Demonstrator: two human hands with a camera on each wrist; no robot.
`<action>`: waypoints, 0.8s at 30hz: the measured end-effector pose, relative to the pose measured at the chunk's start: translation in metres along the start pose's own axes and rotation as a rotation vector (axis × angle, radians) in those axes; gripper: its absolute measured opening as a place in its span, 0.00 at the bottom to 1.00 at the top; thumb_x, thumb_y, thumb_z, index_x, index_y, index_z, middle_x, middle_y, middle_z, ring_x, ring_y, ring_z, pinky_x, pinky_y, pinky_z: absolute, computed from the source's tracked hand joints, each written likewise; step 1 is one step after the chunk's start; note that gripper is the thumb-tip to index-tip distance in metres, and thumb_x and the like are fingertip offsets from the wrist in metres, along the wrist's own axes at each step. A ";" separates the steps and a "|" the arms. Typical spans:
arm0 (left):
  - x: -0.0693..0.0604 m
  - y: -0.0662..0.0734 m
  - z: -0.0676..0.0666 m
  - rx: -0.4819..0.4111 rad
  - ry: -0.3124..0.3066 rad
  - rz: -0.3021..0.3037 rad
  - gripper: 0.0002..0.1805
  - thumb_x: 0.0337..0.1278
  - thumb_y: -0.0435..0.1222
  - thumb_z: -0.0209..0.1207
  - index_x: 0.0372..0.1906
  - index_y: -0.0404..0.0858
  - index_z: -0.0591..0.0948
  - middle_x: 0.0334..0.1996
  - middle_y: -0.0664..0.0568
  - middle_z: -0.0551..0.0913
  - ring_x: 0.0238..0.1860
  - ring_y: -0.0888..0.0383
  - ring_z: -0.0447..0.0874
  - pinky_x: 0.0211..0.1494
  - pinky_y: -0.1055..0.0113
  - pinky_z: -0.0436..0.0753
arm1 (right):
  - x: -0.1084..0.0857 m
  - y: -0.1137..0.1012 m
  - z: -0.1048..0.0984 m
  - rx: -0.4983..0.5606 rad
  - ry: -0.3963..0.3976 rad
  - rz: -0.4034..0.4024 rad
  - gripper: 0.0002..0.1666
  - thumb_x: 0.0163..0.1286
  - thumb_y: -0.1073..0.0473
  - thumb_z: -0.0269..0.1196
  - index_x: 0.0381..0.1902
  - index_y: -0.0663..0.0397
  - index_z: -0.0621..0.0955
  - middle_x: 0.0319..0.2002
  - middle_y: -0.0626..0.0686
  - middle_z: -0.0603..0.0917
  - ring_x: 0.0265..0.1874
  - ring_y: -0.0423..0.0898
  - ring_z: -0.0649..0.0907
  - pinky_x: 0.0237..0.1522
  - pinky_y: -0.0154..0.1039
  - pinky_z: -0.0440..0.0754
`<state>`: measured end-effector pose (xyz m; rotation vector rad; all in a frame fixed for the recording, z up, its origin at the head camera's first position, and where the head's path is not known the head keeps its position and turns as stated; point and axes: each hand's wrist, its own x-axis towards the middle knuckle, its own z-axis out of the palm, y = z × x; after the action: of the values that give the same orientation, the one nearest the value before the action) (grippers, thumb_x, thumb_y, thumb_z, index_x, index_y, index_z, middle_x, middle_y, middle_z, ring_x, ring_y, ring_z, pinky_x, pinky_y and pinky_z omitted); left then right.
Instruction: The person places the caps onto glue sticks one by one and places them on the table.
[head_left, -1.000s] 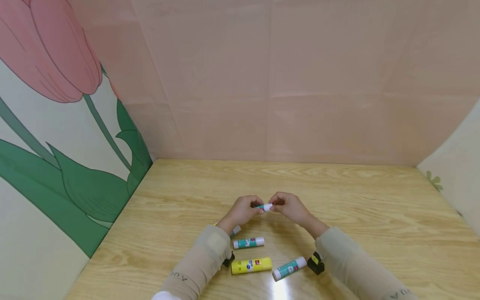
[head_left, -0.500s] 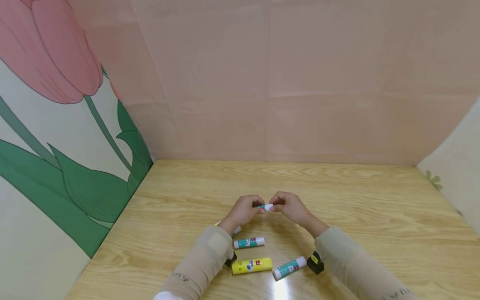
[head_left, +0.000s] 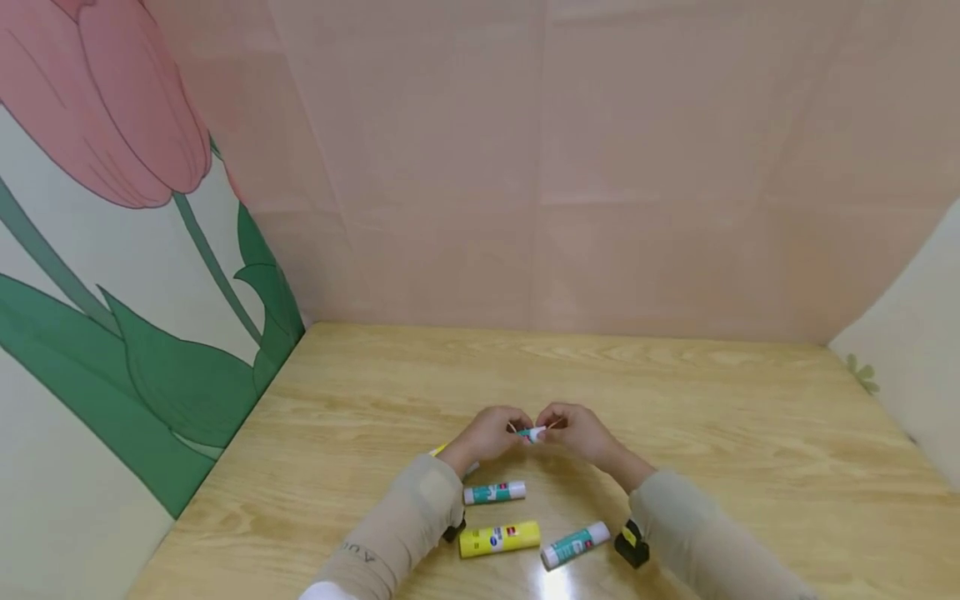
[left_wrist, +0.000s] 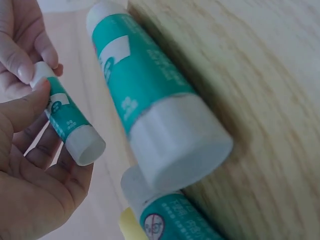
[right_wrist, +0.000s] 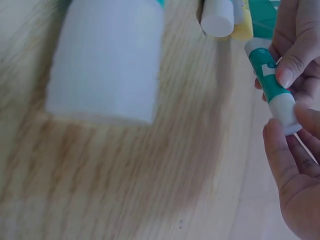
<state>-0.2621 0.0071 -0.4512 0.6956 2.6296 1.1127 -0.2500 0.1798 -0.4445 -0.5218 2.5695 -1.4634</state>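
Over the middle of the table, both hands hold one small teal-and-white glue stick point(head_left: 534, 434). My left hand point(head_left: 491, 433) grips its teal body between thumb and fingers, as the left wrist view shows with the glue stick point(left_wrist: 70, 119) lying across the fingers. My right hand point(head_left: 581, 429) pinches the white end; in the right wrist view thumb and fingertips meet on either side of the white cap point(right_wrist: 284, 111). Below the hands lie a teal glue stick point(head_left: 495, 492), a thicker yellow glue stick point(head_left: 499, 539) and another teal one point(head_left: 576, 546), tilted.
Beside the left wrist, a yellow item point(head_left: 438, 450) and a pale cylinder end point(head_left: 472, 468) show partly, mostly covered by the arm. The wooden table point(head_left: 712, 417) meets a pink backdrop point(head_left: 540, 250) behind and a tulip-printed panel point(head_left: 172, 333) at left.
Both hands sit slightly lower in the head view, still on the same glue stick. The whole view has shifted a little too. The glue sticks on the table keep their arrangement.
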 end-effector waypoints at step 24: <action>-0.004 0.002 0.001 0.199 -0.133 -0.026 0.06 0.41 0.34 0.63 0.29 0.42 0.79 0.23 0.60 0.75 0.28 0.66 0.70 0.35 0.74 0.70 | -0.013 0.007 -0.015 -0.061 -0.002 0.041 0.06 0.56 0.67 0.58 0.33 0.64 0.76 0.31 0.52 0.78 0.32 0.47 0.76 0.31 0.38 0.73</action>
<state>-0.2577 0.0076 -0.4505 0.7428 2.6487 0.7762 -0.2444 0.2002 -0.4436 -0.4747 2.6136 -1.3747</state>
